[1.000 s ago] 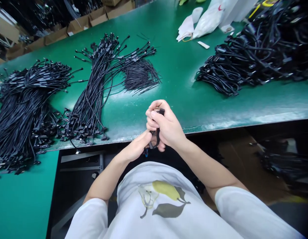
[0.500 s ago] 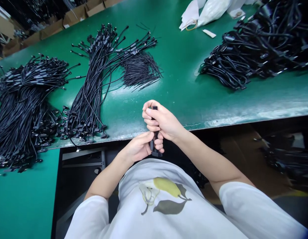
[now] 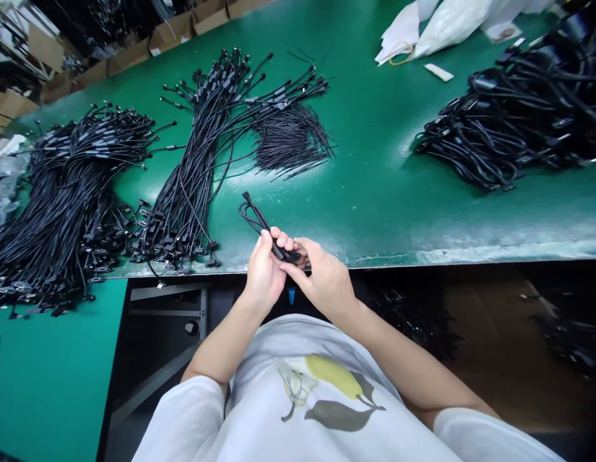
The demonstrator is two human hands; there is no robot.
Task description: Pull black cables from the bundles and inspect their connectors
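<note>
A folded black cable point(image 3: 255, 215) with a small plug at its tip is held between my two hands, just over the table's front edge. My left hand point(image 3: 266, 269) is closed around the bundle, and the cable's loop sticks out beyond its fingers to the upper left. At the near end of the bundle, my right hand point(image 3: 321, 276) grips the dark connectors, thumb and fingers pressed together. My right fingers partly hide that end. Several thin black ties point(image 3: 294, 141) lie in a pile beyond my hands.
A heap of straight black cables point(image 3: 192, 173) lies left of the ties, with another cable heap point(image 3: 71, 186) farther left. On the right is a pile of folded cables point(image 3: 514, 122). A white plastic bag point(image 3: 451, 29) sits at the back of the green table point(image 3: 365, 192).
The bundle has turned from upright to slanting up-left, and its loop now shows. My left hand has moved up around it; my right hand has shifted down to the near end.
</note>
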